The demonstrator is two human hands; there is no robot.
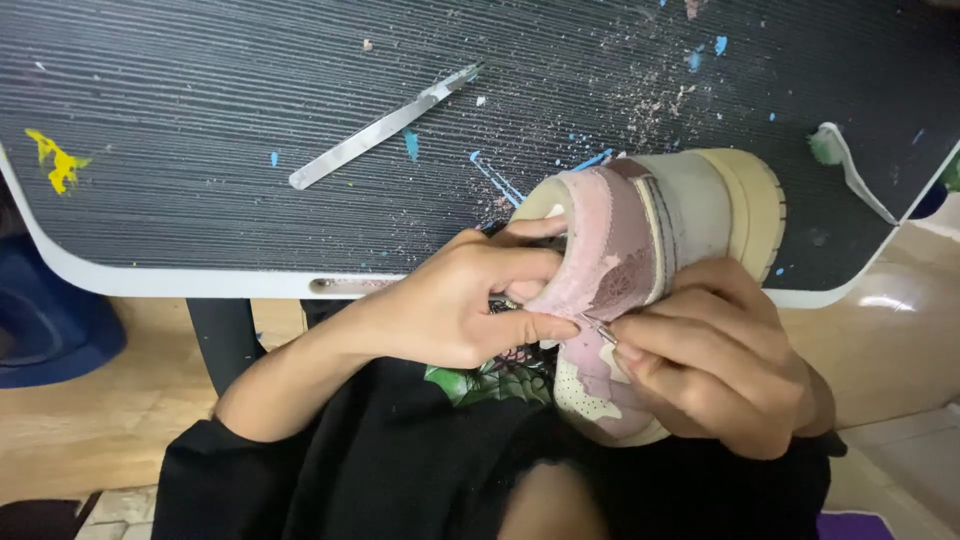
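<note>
A: Any packages, labels or signs in view?

B: No package or sign. One mark only: a round, darker emblem on the pink collar of the shoe, too blurred to tell more. It sits at about 6 o'clock on the heel.

A: Shoe position?

B: Held over the near edge of the table, heel up, cream sole toward 1 o'clock, perforated cream toe toward 6 o'clock against the black shirt. Pink panels over cream base.

A: Left hand?

B: Left hand comes in from 8 o'clock. Fingers closed on the collar rim; thumb tip pressed on the pink panel just beside the emblem. The shoe lies at 3 o'clock of this hand, touching.

A: Right hand?

B: Right hand wraps the shoe's side from 4 o'clock. Thumb and forefinger pinched together on a thin metal tool; its tip touches the pink panel between the two thumbs. The shoe is at 10 o'clock of this hand, touching.

A: Table contents?

B: Dark ribbed surface, white edge. Long metal blade handle at 11 o'clock of the shoe, well apart. White toothbrush with green bristles at 2 o'clock, near the sole. Blue and yellow paint specks, and pale pinkish dust at 12 o'clock.
</note>
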